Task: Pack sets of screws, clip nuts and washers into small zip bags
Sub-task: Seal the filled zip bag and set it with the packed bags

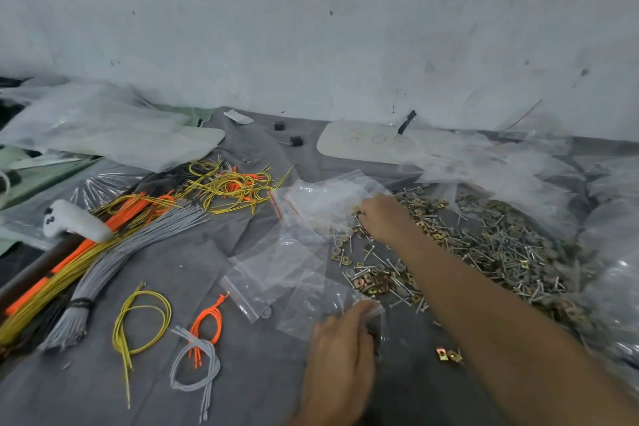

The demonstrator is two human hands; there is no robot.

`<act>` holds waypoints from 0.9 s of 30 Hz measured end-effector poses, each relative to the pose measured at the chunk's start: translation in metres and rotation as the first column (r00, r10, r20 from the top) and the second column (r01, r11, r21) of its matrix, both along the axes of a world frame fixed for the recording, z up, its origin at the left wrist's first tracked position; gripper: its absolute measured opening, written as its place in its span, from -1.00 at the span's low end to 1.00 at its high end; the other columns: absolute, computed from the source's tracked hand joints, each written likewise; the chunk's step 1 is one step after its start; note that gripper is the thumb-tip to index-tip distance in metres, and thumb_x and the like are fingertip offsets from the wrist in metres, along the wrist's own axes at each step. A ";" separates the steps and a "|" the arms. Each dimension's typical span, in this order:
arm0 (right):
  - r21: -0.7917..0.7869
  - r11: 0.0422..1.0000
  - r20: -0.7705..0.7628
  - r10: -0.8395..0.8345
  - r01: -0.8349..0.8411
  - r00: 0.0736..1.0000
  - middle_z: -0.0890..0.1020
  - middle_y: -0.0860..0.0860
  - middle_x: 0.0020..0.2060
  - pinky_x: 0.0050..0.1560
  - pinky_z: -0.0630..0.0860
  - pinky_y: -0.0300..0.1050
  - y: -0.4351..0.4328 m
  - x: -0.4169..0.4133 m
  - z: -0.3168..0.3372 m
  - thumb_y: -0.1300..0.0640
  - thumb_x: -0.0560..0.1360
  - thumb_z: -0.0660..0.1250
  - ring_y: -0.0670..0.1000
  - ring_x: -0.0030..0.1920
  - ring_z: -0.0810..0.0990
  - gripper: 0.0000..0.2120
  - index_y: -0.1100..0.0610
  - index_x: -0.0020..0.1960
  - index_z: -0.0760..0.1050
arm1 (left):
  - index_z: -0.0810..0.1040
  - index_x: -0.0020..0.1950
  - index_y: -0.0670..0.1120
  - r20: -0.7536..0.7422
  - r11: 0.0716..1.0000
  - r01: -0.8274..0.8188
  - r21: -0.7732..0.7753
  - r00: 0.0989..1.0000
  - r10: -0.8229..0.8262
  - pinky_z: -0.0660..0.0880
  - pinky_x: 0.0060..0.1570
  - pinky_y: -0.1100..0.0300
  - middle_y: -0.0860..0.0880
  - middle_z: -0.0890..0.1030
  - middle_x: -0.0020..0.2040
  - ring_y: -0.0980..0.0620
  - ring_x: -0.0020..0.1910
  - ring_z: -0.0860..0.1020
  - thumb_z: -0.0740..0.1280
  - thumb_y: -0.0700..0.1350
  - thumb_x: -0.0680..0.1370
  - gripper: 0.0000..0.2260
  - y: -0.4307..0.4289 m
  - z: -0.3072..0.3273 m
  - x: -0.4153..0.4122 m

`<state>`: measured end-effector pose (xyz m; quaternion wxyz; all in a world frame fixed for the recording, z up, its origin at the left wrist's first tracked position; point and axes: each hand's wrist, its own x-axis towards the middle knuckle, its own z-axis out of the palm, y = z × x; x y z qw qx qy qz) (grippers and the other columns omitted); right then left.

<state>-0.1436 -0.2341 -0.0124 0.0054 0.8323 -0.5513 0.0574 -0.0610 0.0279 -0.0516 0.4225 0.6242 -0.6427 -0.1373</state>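
A: Nearest entry?
B: Left hand, thumb and curled fingers pinching the edge of a small zip bag. The bag lies on the grey cloth. Two loose clip nuts lie just right of it.
A: Leftward?
B: Wire loops: yellow, orange, grey.
A: Middle?
B: Empty zip bags, overlapping. Right hand, fingers curled down at the left edge of the hardware pile of mixed screws, clip nuts and washers. Whether it grips a piece: cannot tell.
A: Farthest?
B: Yellow wire tangle, white card, wall.
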 end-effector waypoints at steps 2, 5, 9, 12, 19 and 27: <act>-0.031 0.999 -0.044 0.018 -0.019 0.999 0.55 0.19 0.13 0.05 0.53 0.05 -0.001 0.002 0.000 0.16 0.62 0.24 0.21 0.14 0.54 -0.81 0.21 0.15 0.54 | 0.37 0.33 0.24 0.000 1.000 -0.004 0.003 1.000 0.004 0.38 0.03 0.26 0.21 0.54 -0.10 0.21 -0.06 0.44 0.22 -0.12 0.57 -0.61 -0.001 -0.001 0.001; -0.038 0.999 -0.025 0.029 -0.030 0.999 0.55 0.18 0.11 0.01 0.53 0.05 0.003 0.000 0.002 0.17 0.62 0.23 0.21 0.12 0.55 -0.83 0.20 0.13 0.53 | 0.43 0.30 0.21 -0.001 1.000 0.002 -0.014 1.000 -0.002 0.35 0.02 0.34 0.20 0.59 -0.07 0.23 -0.05 0.45 0.23 -0.15 0.56 -0.63 -0.002 -0.002 0.001; 0.003 1.000 0.131 -0.014 0.013 0.991 0.61 0.14 -0.10 -0.07 0.58 0.05 0.021 -0.015 0.012 0.12 0.62 0.18 0.15 -0.07 0.60 -0.81 0.16 -0.05 0.52 | 0.50 0.30 0.16 -0.003 1.000 0.002 -0.007 1.000 -0.002 0.34 0.02 0.36 0.27 0.52 -0.09 0.23 -0.04 0.45 0.19 -0.10 0.57 -0.66 -0.003 -0.004 0.002; 0.022 0.998 0.363 -0.059 0.055 0.930 0.61 0.02 -0.20 -0.07 0.57 0.03 0.050 -0.035 0.016 0.08 0.61 0.25 0.05 -0.15 0.59 -0.80 0.12 -0.12 0.55 | 0.52 0.33 0.14 -0.015 0.999 0.003 0.048 1.000 -0.002 0.40 0.11 0.25 0.13 0.64 0.00 0.17 0.01 0.48 0.15 -0.07 0.58 -0.64 -0.004 -0.007 0.002; 0.145 0.988 0.811 -0.153 0.059 0.565 0.66 -0.18 -0.22 -0.18 0.53 -0.29 0.213 -0.083 -0.012 -0.03 0.52 0.43 -0.18 -0.18 0.62 -0.95 -0.12 -0.12 0.60 | 0.34 0.35 0.29 0.001 0.997 -0.011 0.073 1.000 0.011 0.32 0.04 0.30 0.15 0.60 0.13 0.21 0.08 0.41 0.09 0.03 0.59 -0.66 -0.003 -0.011 0.001; 0.042 0.996 0.683 -0.083 0.074 0.726 0.52 -0.17 -0.22 -0.17 0.48 -0.18 0.257 -0.062 -0.024 -0.06 0.53 0.39 -0.15 -0.19 0.52 -0.92 -0.08 -0.05 0.58 | 0.36 0.32 0.29 -0.035 0.997 0.019 0.069 0.999 -0.016 0.40 0.07 0.22 0.17 0.61 0.10 0.16 0.07 0.51 0.02 0.12 0.57 -0.66 -0.001 -0.008 -0.001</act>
